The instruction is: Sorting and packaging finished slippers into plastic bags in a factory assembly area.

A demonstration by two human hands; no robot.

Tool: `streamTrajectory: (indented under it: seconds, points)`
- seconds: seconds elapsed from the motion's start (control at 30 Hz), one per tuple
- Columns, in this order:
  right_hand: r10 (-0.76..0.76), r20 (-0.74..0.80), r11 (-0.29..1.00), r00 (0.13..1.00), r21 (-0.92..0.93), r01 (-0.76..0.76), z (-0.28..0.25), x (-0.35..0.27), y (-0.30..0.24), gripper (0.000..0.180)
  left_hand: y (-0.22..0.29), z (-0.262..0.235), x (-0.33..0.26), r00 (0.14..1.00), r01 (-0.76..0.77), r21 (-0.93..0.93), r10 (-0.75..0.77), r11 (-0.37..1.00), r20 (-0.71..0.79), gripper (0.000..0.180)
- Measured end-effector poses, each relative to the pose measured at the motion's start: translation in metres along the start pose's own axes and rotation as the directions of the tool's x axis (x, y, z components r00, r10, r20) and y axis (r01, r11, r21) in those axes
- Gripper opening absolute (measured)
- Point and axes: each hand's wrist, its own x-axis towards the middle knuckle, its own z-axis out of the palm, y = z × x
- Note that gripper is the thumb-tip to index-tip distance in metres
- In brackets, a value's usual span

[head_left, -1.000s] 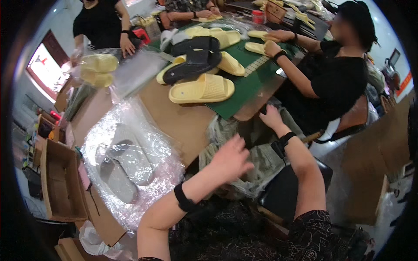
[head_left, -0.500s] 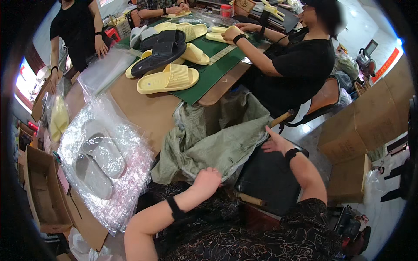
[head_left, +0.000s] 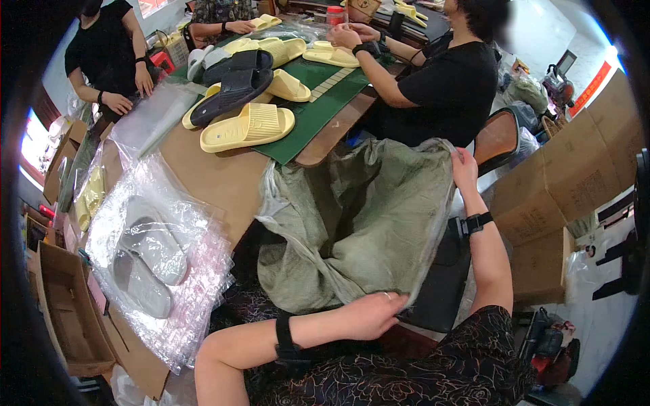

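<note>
A large grey-green woven sack (head_left: 291, 250) gapes in front of me at the table's near edge, its deep inside in shadow. My right hand (head_left: 464, 168) grips its far right rim with closed fingers and lifts that edge up. Along the near rim lies my left hand (head_left: 372, 315), fingers bent against the cloth and holding the edge; a ring shows on one finger. To the left, a pair of grey slide sandals (head_left: 152, 240) rests on a pile of clear plastic bags (head_left: 196, 298).
Yellow slides (head_left: 237, 132) and dark slides (head_left: 237, 95) crowd a green mat (head_left: 318, 115). A person (head_left: 433, 88) sits at the right, another (head_left: 112, 54) stands far left. An open cardboard box (head_left: 71, 304) is at left; tall cartons (head_left: 562, 183) stand right. A black seat (head_left: 440, 284) lies beside the sack.
My right hand has taken hold of the sack's far rim and raised it, spreading the mouth wide. My left hand has moved right and nearer along the near rim.
</note>
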Motion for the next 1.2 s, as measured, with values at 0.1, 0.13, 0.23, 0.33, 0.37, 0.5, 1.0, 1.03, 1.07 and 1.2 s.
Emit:
streamTrajectory:
  seconds: [0.1, 0.13, 0.23, 0.33, 0.37, 0.5, 1.0, 1.03, 1.07, 1.2]
  points:
    - [0.135, 0.013, 0.968, 0.991, -0.216, -0.129, -0.007, -0.006, 0.067, 0.042, 0.01, 0.014, 0.011, 0.994, -0.077, -0.009, 0.078, 0.997, 0.078, 0.054]
    - [0.141, 0.017, 0.967, 0.99, -0.218, -0.134, -0.008, -0.013, 0.072, 0.042, 0.01, 0.017, 0.011, 0.984, -0.093, 0.044, 0.085, 0.995, 0.158, 0.052]
    - [0.519, 0.42, 0.853, 0.744, -0.309, -0.42, -0.018, -0.042, 0.052, 0.058, 0.004, 0.034, 0.007, 0.95, -0.09, 0.167, 0.034, 0.982, 0.311, 0.05]
    - [0.092, 0.377, 0.756, 0.922, -0.629, 0.182, -0.04, -0.075, 0.008, 0.062, -0.005, 0.043, -0.002, 0.944, -0.079, 0.302, -0.027, 0.95, 0.33, 0.05]
    - [-0.011, 0.422, 0.743, 0.907, -0.604, 0.29, -0.062, -0.085, -0.024, 0.055, -0.02, 0.05, -0.006, 0.971, -0.159, 0.269, 0.101, 0.95, 0.218, 0.049]
    - [-0.04, 0.574, 0.849, 0.818, -0.412, 0.331, -0.134, -0.123, -0.102, 0.033, -0.018, 0.022, 0.0, 0.976, 0.004, -0.069, 0.011, 0.998, 0.219, 0.043]
    - [-0.087, 0.891, 0.948, 0.445, -0.064, 0.313, -0.044, -0.278, 0.039, 0.115, 0.001, -0.042, -0.019, 0.893, 0.287, -0.585, -0.434, 0.758, -0.124, 0.036]
    - [-0.087, 0.881, 0.943, 0.466, -0.077, 0.322, -0.037, -0.284, 0.052, 0.116, 0.014, -0.063, -0.018, 0.874, 0.221, -0.61, -0.433, 0.761, -0.223, 0.038]
    - [-0.091, 0.872, 0.939, 0.482, -0.086, 0.333, -0.025, -0.293, 0.07, 0.118, 0.026, -0.081, -0.018, 0.841, 0.156, -0.627, -0.436, 0.763, -0.322, 0.04]
    - [0.206, 0.911, 0.934, 0.357, -0.292, 0.206, 0.013, -0.305, 0.092, 0.112, 0.039, -0.117, -0.039, 0.821, -0.027, -0.744, -0.41, 0.667, -0.397, 0.045]
